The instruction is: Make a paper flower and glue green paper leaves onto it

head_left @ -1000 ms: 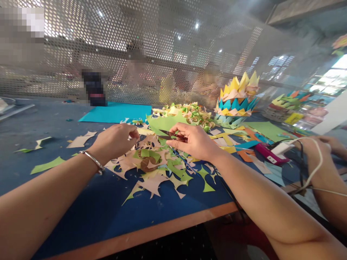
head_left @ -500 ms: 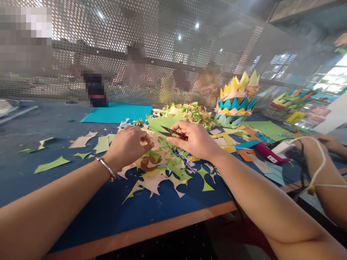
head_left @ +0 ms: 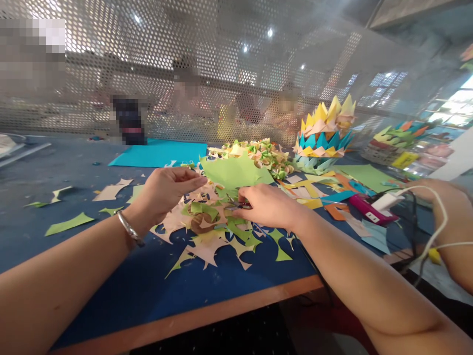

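My right hand is closed around small dark scissors, low over the scraps. The blades are partly hidden by my fingers and hard to make out. My left hand, with a silver bangle at the wrist, is in a pinch with thumb and forefinger together. Whatever lies between those fingertips is too small to make out. Just right of them is a light green paper sheet with a notched edge. Beneath both hands spreads a heap of pink and green paper offcuts, many with curved cut-outs.
Behind the green sheet sits a pile of small folded paper pieces. A blue sheet lies back left. Stacked zigzag paper crowns stand back right. A magenta power strip with cables is at right, beside another person's arm.
My left hand has shifted left and its fingers now point right in a pinch. My right hand has come lower with the scissors, leaving more of the green sheet visible.
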Demonstrator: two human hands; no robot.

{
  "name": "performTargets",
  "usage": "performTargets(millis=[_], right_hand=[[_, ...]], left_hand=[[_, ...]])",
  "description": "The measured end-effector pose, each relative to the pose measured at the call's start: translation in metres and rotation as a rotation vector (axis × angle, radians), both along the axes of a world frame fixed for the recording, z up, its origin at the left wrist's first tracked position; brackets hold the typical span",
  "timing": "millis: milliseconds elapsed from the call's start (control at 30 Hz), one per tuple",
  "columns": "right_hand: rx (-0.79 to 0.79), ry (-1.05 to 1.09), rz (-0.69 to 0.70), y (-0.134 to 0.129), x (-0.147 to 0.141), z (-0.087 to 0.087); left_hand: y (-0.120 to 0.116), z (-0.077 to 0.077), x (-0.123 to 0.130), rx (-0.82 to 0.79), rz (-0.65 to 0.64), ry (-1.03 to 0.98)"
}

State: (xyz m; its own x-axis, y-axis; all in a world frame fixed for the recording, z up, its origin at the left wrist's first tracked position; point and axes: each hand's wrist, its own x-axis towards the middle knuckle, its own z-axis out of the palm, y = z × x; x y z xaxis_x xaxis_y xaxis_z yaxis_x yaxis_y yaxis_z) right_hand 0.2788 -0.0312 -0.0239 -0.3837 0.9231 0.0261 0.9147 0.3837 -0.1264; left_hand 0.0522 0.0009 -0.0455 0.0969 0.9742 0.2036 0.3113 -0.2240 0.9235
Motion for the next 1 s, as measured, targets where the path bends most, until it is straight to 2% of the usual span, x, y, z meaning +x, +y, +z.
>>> performTargets(millis=[233,433,533,767,1000], right_hand=[[0.012,-0.016,0.044,-0.009,-0.003,-0.002],[0.037,-0.107,0.036,-0.013,-0.009,0.0],[0.111,-0.102,0.025,-0.013,-0.011,0.001],[0.424,0.168,0.304,-0.017,-0.012,-0.007],[0.44,0.329,0.4,-0.011,-0.013,-0.013]], left_hand=[[-0.01,-0.001,0.013,-0.096,-0.117,-0.231],[-0.013,-0.002,0.015,-0.201,-0.151,-0.351],[-0.015,-0.002,0.017,-0.236,-0.153,-0.363],[-0.02,-0.005,0.022,-0.209,-0.154,-0.315],[-0.024,-0.006,0.025,-0.326,-0.176,-0.389]])
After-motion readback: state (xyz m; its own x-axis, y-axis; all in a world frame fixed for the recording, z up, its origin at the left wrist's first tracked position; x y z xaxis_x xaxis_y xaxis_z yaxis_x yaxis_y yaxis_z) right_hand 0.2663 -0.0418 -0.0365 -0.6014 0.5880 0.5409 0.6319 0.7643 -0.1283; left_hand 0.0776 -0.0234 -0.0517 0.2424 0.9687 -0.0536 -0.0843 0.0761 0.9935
